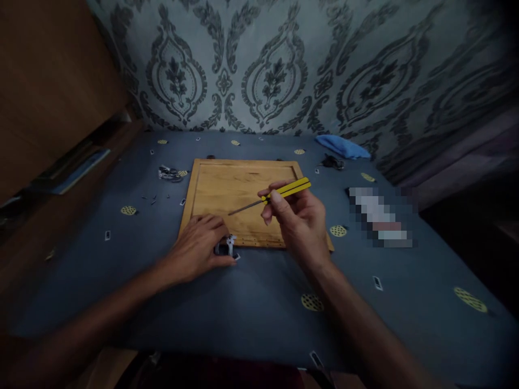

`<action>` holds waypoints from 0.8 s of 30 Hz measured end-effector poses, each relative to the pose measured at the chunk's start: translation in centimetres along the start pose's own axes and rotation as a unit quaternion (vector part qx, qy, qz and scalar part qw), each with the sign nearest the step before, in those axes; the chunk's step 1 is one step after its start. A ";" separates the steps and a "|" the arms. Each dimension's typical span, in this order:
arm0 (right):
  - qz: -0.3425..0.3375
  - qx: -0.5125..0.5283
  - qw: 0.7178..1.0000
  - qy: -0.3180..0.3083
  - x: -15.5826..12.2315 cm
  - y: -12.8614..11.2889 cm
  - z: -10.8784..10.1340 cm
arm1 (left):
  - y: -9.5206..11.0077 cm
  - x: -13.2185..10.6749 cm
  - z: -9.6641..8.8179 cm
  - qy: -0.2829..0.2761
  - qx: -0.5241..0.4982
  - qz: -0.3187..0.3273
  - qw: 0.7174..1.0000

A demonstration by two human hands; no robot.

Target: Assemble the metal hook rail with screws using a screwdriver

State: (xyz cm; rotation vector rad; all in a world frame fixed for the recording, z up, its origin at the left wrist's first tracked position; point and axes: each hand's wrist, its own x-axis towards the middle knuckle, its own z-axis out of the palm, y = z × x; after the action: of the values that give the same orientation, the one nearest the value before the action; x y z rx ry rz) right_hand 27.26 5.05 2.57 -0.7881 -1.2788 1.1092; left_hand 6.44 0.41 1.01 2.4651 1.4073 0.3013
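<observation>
My right hand (pixel 298 219) is closed around a screwdriver (pixel 279 193) with a yellow and black handle; its thin shaft slants down to the left over a wooden board (pixel 227 183). My left hand (pixel 200 246) rests at the board's near edge, its fingers curled on a small metal and black part (pixel 227 247) that lies on the blue patterned cloth (pixel 251 302). The screwdriver's tip hangs a little above and to the right of that part, not touching it.
A blue cloth rag (pixel 343 146) and a small dark object (pixel 332 161) lie at the back right. A small metal assembly (pixel 169 173) and several tiny loose bits sit left of the board. A wooden cabinet (pixel 52 92) stands at the left, a patterned wall behind.
</observation>
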 end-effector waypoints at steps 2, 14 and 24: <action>-0.007 -0.028 1.000 -0.012 -0.3 -0.3 0.2 | 0.0 0.0 0.0 -0.001 0.003 0.000 1.000; -0.019 -0.099 0.994 -0.050 -1.3 0.7 0.7 | 0.1 0.1 -0.1 -0.001 0.009 0.003 1.000; -0.009 -0.111 0.992 -0.052 -1.4 0.6 0.9 | -0.2 0.0 0.1 0.011 -0.003 0.018 1.000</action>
State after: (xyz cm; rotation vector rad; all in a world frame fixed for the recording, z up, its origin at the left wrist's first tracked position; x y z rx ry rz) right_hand 26.35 3.80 1.65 -0.8920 -1.5126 1.0143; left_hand 6.30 0.45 0.81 2.4929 1.3697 0.3414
